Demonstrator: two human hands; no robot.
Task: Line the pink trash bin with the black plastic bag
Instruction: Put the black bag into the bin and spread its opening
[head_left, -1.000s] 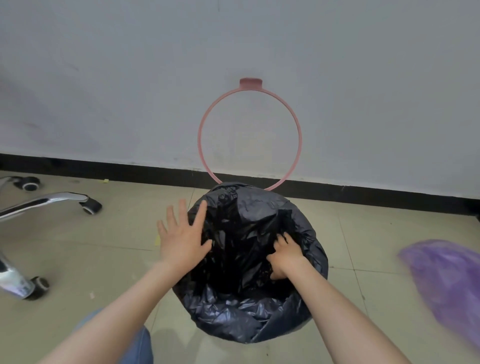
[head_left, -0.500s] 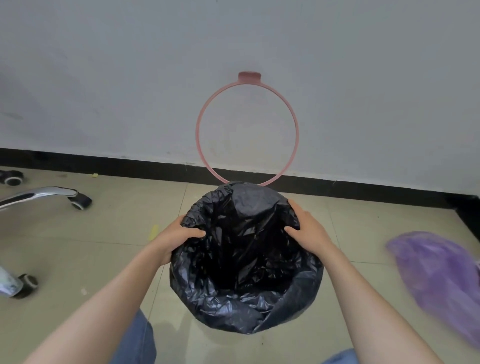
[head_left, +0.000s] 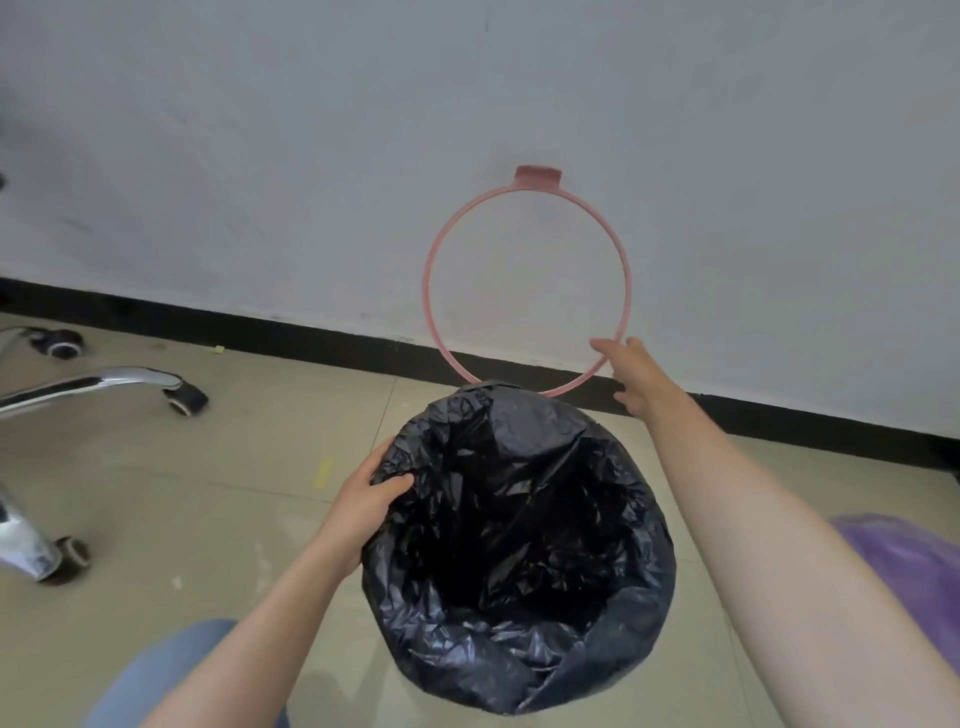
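The black plastic bag (head_left: 519, 545) is draped over the trash bin, folded over its rim and hiding the bin's body on the tiled floor. A pink ring (head_left: 626, 270) with a tab on top stands tilted up behind the bin, against the white wall. My left hand (head_left: 371, 499) grips the bag's left edge at the rim, thumb inside. My right hand (head_left: 631, 374) is stretched toward the ring's lower right part with fingers apart, touching or almost touching it.
A chrome office-chair base (head_left: 104, 384) with black castors stands on the floor at the left. A purple plastic bag (head_left: 914, 571) lies at the right edge. A black skirting board (head_left: 260, 332) runs along the wall. My blue-jeaned knee (head_left: 171, 670) shows at the bottom.
My right hand has let go of the bag's right edge and moved up to the pink ring. My left hand stays on the bag's left edge. The camera view has shifted left.
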